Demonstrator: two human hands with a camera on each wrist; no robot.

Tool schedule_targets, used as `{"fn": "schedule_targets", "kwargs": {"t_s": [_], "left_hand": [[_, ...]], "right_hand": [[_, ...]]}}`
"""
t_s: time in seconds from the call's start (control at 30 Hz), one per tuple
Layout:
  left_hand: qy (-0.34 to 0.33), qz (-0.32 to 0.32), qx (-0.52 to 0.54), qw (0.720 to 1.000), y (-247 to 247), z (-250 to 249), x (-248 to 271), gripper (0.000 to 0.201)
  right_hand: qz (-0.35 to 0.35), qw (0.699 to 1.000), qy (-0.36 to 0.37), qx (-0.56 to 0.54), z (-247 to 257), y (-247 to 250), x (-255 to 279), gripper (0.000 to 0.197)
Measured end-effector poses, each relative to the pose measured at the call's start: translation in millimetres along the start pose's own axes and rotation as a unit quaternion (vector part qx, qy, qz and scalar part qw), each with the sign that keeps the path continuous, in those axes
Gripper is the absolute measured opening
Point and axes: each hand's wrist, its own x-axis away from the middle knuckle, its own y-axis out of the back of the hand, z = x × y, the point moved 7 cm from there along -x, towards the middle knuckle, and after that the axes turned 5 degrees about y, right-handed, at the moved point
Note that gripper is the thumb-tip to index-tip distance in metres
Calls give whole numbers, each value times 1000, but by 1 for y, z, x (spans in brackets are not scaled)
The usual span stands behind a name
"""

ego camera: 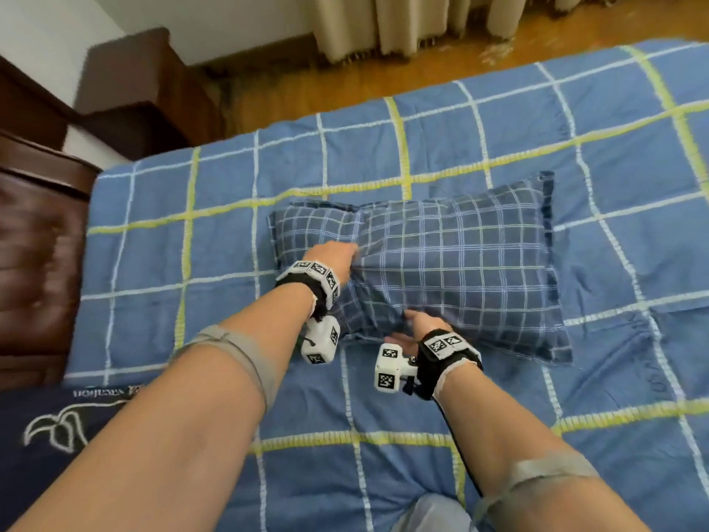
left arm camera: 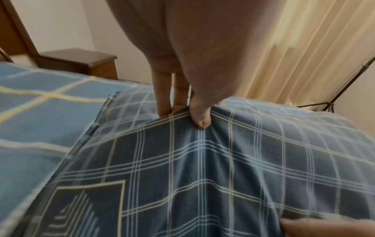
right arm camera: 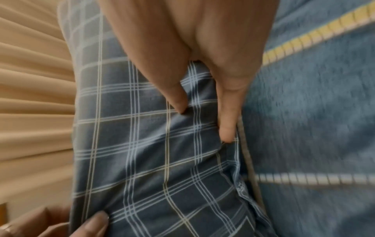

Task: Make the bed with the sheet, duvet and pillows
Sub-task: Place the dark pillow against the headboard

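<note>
A dark blue plaid pillow (ego camera: 452,259) lies on the lighter blue checked duvet (ego camera: 192,263) in the middle of the bed. My left hand (ego camera: 337,259) pinches a fold of the pillow's fabric near its left end; in the left wrist view the thumb (left arm camera: 199,118) and fingers (left arm camera: 164,102) bunch the cloth. My right hand (ego camera: 416,324) grips the pillow's near edge, with thumb (right arm camera: 178,102) and a finger (right arm camera: 227,128) squeezing the pillow (right arm camera: 154,152) fabric. The cloth creases between the two hands.
A dark wooden headboard (ego camera: 34,240) runs along the left, with a brown nightstand (ego camera: 130,90) beyond it. Cream curtains (ego camera: 414,21) hang past the far side above a wood floor (ego camera: 307,86). A tripod leg (left arm camera: 345,86) stands by the curtain.
</note>
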Motion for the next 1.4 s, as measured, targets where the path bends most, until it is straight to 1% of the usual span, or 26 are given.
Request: {"fn": "schedule_targets", "kwargs": {"t_s": [0.1,0.13,0.17,0.23,0.27,0.3,0.33,0.43,0.47,0.5,0.57,0.6,0.63,0.73,0.77,0.83,0.93,1.0,1.03,1.07,1.13,1.17,1.2,1.27,1.33,1.4], "left_hand": [[9,-60,55,997,24,72,47,12],[15,-79,80,994,29,101,62,14],[23,-96,107,989,34,131,77,16],[41,-130,158,978,38,199,108,20],[53,-144,177,972,37,237,123,20],[64,-155,190,967,34,275,138,22],[79,-161,198,964,27,315,153,23],[113,-186,216,952,5,430,189,19],[120,-184,216,951,-5,462,198,22],[123,-174,205,955,-19,493,206,31],[165,-149,178,958,-58,553,223,56],[217,-143,187,947,-81,586,238,67],[279,-147,197,928,-105,618,253,74],[433,-131,240,859,-181,695,298,76],[464,-110,280,833,-209,711,308,79],[490,-73,353,793,-252,728,317,92],[510,-62,379,769,-277,744,314,118],[509,-51,421,749,-281,754,305,125],[495,-31,430,755,-282,760,300,118],[471,-20,430,770,-281,765,293,102],[419,-51,430,798,-276,774,285,59],[404,-79,437,800,-274,777,284,46],[396,-109,442,797,-268,776,288,40],[390,-160,413,808,-250,773,297,43],[373,-216,360,827,-223,777,305,41],[364,-264,321,833,-193,790,312,35]], "right_hand": [[12,999,35,2,-3,-79,85,67],[1,998,62,-15,-6,-105,98,77],[9,995,94,-12,-10,-137,114,95],[56,989,137,22,-34,-212,140,130],[69,987,144,33,-49,-250,144,142],[93,984,143,49,-66,-290,153,144],[123,979,150,64,-84,-330,165,139],[212,954,188,97,-134,-441,221,99],[234,945,197,115,-156,-473,226,91],[247,935,205,148,-181,-502,220,89],[222,913,210,271,-238,-543,181,118],[211,900,197,328,-269,-556,165,133],[212,886,176,373,-297,-563,159,137],[227,864,149,425,-368,-575,154,121],[227,854,152,442,-385,-575,150,119],[216,845,158,462,-416,-571,109,134],[144,845,162,488,-426,-565,102,146],[122,851,173,481,-418,-571,118,139],[126,872,161,445,-418,-576,120,132],[142,893,141,404,-420,-581,123,122],[156,917,119,348,-421,-590,137,101],[159,922,126,330,-420,-595,142,86],[165,922,143,319,-416,-601,148,70],[173,925,165,294,-409,-615,154,44],[185,926,185,273,-405,-633,164,34],[190,928,206,246,-401,-650,170,31]]}}
